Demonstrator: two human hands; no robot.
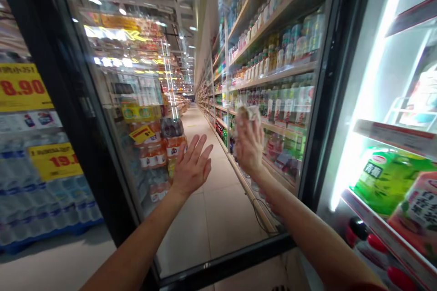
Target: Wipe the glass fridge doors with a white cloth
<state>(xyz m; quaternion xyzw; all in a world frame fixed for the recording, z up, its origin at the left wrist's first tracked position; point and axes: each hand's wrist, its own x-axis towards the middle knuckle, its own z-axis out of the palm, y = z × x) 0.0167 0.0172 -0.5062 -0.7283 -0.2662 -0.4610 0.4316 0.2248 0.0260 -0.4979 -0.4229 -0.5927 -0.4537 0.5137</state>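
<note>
A black-framed glass cooler door (218, 218) stands swung open in front of me. My left hand (191, 168) lies flat against the pane with its fingers stretched out and holds nothing. My right hand (249, 145) is raised to the glass a little to the right and presses a crumpled whitish cloth (251, 112) onto it. Through the pane I see a long shop aisle with drink shelves.
The lit cooler interior (392, 136) is at the right, with green and red drink cartons (385, 179) on its shelf. Stacked water-bottle packs (41, 200) with yellow price signs (20, 86) stand at the left. Orange drink packs (155, 154) show through the glass.
</note>
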